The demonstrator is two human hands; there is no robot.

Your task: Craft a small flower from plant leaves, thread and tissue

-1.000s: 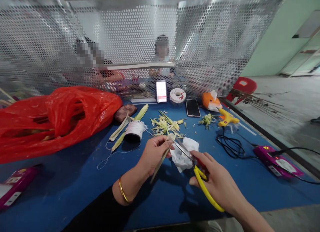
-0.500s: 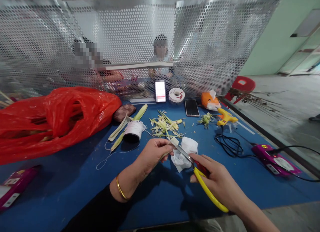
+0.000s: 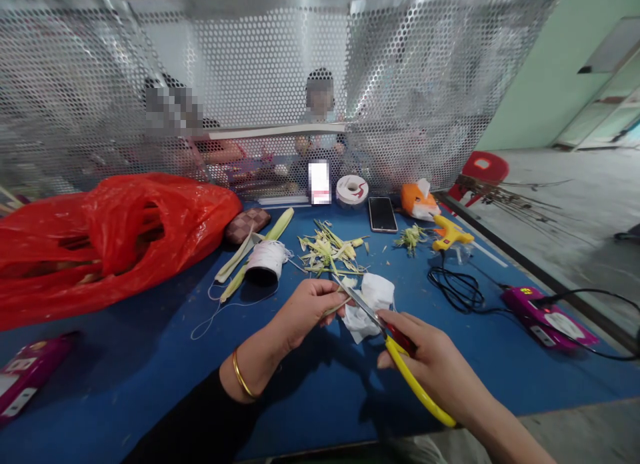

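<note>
My left hand [image 3: 299, 314] pinches a pale green strip of leaf, like corn husk [image 3: 334, 309], between thumb and fingers. My right hand [image 3: 431, 357] grips scissors [image 3: 419, 387] with yellow and red handles. Their metal blades lie across the strip's end, right at my left fingertips, and look nearly closed. Just beyond is a loose pile of pale green and yellow husk scraps [image 3: 333, 247]. A crumpled white tissue [image 3: 377, 292] lies behind the blades. To the left, a spool of white string [image 3: 267, 259] rests on its side near longer husk leaves [image 3: 283, 225].
A red plastic bag [image 3: 195, 204] fills the left, with a checkered pouch [image 3: 247, 225] beside it. On the right are a yellow glue gun [image 3: 450, 234], a phone [image 3: 383, 215], an orange tissue pack [image 3: 419, 201] and a purple power strip [image 3: 545, 317]. A perforated metal screen [image 3: 270, 57] stands behind.
The husk flap standing up at the blades has dropped lower and looks smaller. The scissors have shifted only slightly; both hands keep nearly the same place.
</note>
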